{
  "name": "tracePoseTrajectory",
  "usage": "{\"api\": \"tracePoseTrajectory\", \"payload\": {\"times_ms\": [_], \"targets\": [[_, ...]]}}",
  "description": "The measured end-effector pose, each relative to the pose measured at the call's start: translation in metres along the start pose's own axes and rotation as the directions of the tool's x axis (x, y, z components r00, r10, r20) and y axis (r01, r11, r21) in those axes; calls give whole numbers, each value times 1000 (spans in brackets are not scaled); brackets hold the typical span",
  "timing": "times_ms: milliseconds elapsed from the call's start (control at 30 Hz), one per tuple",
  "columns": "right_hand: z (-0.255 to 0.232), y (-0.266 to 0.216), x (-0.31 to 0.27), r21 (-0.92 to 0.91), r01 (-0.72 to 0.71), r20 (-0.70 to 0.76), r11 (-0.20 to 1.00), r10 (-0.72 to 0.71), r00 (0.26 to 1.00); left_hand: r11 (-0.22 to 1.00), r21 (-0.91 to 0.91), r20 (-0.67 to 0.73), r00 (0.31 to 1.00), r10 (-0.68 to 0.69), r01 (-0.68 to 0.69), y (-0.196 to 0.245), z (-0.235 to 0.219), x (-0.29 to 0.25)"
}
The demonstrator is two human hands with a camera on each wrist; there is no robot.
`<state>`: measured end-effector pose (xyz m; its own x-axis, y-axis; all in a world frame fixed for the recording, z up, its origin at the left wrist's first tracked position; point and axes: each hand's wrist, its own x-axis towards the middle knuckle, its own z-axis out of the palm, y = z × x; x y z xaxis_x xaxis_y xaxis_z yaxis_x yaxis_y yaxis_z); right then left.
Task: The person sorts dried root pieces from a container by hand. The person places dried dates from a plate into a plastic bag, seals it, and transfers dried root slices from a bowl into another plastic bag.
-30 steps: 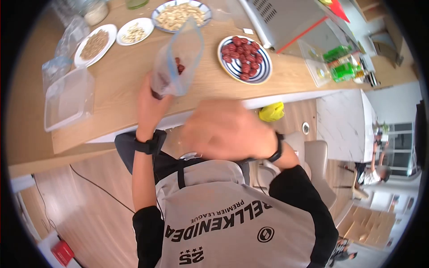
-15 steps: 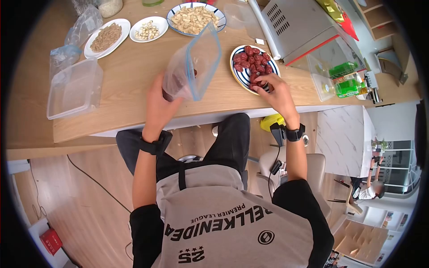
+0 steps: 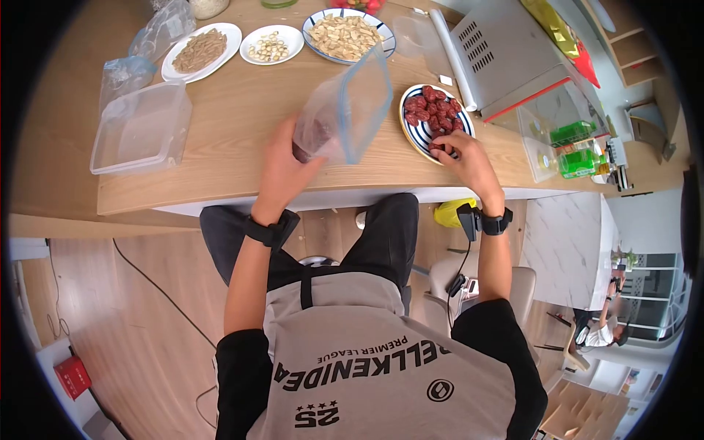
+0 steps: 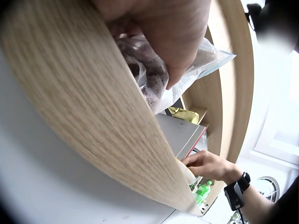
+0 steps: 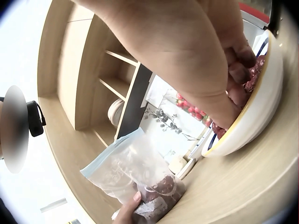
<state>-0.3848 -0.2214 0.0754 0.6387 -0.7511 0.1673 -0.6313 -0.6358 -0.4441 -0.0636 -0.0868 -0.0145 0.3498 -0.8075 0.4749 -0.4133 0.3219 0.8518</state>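
Observation:
My left hand (image 3: 287, 167) grips a clear zip bag (image 3: 331, 121) by its lower part, holding it upright with its mouth open to the right. Dark red dates show through the bag's bottom in the right wrist view, where the bag (image 5: 140, 168) stands near the counter. My right hand (image 3: 469, 165) reaches into a blue-striped plate (image 3: 416, 136) of red dates (image 3: 434, 108). Its thumb and fingers close around a date at the near rim. In the right wrist view the fingertips (image 5: 240, 72) are down among the dates.
Along the back stand a plate of pale slices (image 3: 343, 37), a small plate of round pale seeds (image 3: 271, 47) and a plate of brown strips (image 3: 202, 51). An empty plastic box (image 3: 139, 128) sits at left. A grey appliance (image 3: 499, 55) stands right of the dates.
My right hand, blurred above my lap a second ago, has moved right to the date plate and down onto the dates. The left hand keeps holding the bag.

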Motion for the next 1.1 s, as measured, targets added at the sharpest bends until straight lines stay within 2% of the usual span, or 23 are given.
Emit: {"api": "tracePoseTrajectory", "payload": {"times_ms": [33,67,100,133,167,233,267,333,367,433,467,533,567,633,700,767,800,867,967,1100], "targets": [[-1,-5,-2,-2,8,5,1000,-8,1000,999,42,-2,1000,18,-18,1,0,0],[-4,-15,-4,43,4,-74,999,0,997,999,43,-11,1000,15,-14,6,-2,1],[-7,-24,-3,88,2,-151,996,12,988,999,23,17,999,-42,42,13,-4,1],[-11,-35,0,87,5,-146,996,8,989,995,3,49,994,-98,97,17,-5,1],[-15,-50,4,99,65,-237,993,-40,971,995,3,49,994,-99,99,15,-4,0],[-23,-82,14,134,164,-377,977,-103,921,992,-98,33,996,-82,85,8,1,0],[-25,-96,22,132,160,-386,978,-98,917,992,-98,41,996,-73,77,3,1,0],[-29,-120,37,123,302,-444,945,-219,869,999,-46,28,1000,5,-4,-7,1,0],[-30,-130,41,120,309,-453,944,-224,863,999,-42,26,1000,16,-14,-7,2,0],[-30,-148,52,87,347,-370,934,-293,882,996,-60,41,997,-67,70,-8,-1,-3],[-28,-150,55,89,368,-376,925,-311,873,997,-48,24,998,-58,59,-3,-3,-2],[-19,-145,53,-108,552,-421,827,-541,728,990,-7,48,989,-138,139,9,-4,-1],[-16,-146,46,-60,514,-379,856,-496,781,991,16,58,990,-132,132,12,-6,0],[-18,-150,39,-129,533,-336,836,-542,770,995,-53,33,996,-85,87,-12,3,-3],[-22,-150,32,-221,547,-283,808,-590,757,990,-133,29,999,-33,37,-4,6,1],[-24,-152,26,-221,546,-276,808,-589,760,961,-236,62,989,-135,146,9,2,-1],[-25,-153,24,-210,559,-270,802,-598,755,960,-242,69,989,-131,144,6,3,-1],[-26,-154,20,-206,553,-251,807,-590,767,994,-82,41,996,-74,77,2,0,0],[-23,-153,17,-227,534,-214,815,-576,789,999,7,28,999,-40,40,12,-4,0],[-22,-153,16,-230,555,-205,800,-597,775,999,4,20,999,-35,35,13,-3,0]]}}
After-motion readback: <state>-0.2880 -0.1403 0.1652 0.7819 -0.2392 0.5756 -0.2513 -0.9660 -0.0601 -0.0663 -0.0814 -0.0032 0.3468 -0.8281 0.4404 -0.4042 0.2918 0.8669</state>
